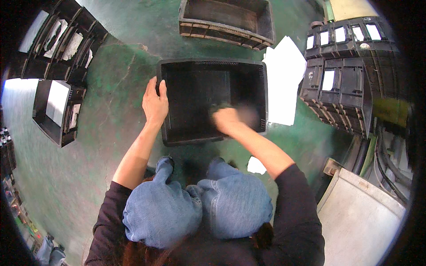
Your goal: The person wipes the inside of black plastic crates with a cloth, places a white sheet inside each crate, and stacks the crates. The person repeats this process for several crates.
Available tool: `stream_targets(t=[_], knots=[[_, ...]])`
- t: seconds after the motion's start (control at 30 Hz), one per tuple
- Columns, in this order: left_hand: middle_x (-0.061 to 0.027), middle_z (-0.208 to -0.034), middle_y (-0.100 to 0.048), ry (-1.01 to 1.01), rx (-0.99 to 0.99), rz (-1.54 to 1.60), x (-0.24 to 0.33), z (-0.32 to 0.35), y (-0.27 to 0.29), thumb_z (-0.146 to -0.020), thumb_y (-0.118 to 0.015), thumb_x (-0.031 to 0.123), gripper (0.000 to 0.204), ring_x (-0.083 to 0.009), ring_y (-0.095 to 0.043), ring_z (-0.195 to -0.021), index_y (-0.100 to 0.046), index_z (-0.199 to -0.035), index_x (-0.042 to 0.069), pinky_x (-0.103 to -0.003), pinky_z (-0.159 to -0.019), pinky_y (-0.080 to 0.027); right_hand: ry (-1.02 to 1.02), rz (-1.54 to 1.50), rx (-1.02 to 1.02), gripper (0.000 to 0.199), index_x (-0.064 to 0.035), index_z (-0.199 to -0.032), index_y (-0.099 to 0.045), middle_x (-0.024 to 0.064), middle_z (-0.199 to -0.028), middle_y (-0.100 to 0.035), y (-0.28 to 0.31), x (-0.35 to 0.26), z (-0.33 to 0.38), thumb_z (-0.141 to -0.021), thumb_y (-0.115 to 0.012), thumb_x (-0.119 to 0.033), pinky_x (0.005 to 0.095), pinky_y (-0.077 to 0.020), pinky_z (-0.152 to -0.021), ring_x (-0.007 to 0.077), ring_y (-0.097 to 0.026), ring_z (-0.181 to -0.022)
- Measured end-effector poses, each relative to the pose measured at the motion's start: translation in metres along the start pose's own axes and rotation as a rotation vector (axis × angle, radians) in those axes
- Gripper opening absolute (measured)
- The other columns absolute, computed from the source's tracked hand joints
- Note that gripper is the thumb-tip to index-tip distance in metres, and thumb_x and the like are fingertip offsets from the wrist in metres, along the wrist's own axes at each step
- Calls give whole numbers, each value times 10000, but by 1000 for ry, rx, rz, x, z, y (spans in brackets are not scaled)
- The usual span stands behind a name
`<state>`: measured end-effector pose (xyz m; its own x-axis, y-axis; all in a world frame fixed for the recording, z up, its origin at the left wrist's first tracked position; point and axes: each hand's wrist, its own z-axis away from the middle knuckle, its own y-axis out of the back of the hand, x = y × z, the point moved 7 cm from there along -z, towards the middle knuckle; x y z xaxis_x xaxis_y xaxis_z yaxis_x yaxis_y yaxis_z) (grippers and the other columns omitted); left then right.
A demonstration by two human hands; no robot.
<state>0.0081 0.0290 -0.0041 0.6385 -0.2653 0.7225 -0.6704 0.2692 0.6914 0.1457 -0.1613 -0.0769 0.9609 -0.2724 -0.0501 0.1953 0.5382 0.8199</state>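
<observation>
A black plastic crate [195, 106] sits on the floor in front of my knees, its open top toward me. My left hand [155, 105] holds its left rim, thumb at the edge and fingers along the outer side. Inside the crate, low and right of its middle, is my right hand [226, 120] with the fingers curled closed. A small dark, greenish patch shows at those fingertips, too blurred to name. The crate's inside is dark, so details of its bottom are hard to tell.
White paper sheets [286, 82] lie against the crate's right side. Another black crate [226, 29] stands beyond it. Stacked black crates rise at the left [57, 44] and right [339, 84]. A white scrap [256, 165] lies by my right knee, and a pale panel [359, 213] stands lower right.
</observation>
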Motion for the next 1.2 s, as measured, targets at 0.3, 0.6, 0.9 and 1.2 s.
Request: stream_targets(t=[0.3, 0.6, 0.9, 1.2], knots=[[-195, -1261, -545, -65, -20, 17, -5, -2, -3, -954, -461, 374, 475, -364, -522, -1146, -510, -1255, 11, -431, -955, -415, 209, -157, -20, 184, -94, -907, -717, 115, -983, -697, 9, -97, -46, -814, -571, -155, 388, -535, -751, 263, -678, -901], [-213, -1403, -340, -645, 62, -35, 85, 33, 12, -921, -535, 222, 511, -339, -316, -1311, -361, -1363, 36, -409, -1090, -230, 89, -1161, 131, 232, -44, -956, -670, 77, -898, -680, 78, 12, 58, -790, -698, -203, 345, -522, -735, 185, -652, -835], [-34, -791, -611, -145, -945, 266, 128, 74, -3, -903, -569, 368, 350, -168, -586, -753, -645, -896, 26, -289, -655, -477, -630, -1234, 1266, 290, -36, -1084, -625, 103, -991, -647, 45, 221, 144, -820, -654, -150, 355, -519, -757, 219, -632, -884], [-70, -834, -564, -1023, -906, -787, 119, 140, -33, -808, -643, 344, 307, -254, -541, -886, -655, -743, 44, -381, -705, -517, -1432, -850, 699, 408, -100, -1037, -649, 179, -1021, -631, -145, 324, 183, -716, -693, -348, 432, -498, -850, 331, -610, -1005]])
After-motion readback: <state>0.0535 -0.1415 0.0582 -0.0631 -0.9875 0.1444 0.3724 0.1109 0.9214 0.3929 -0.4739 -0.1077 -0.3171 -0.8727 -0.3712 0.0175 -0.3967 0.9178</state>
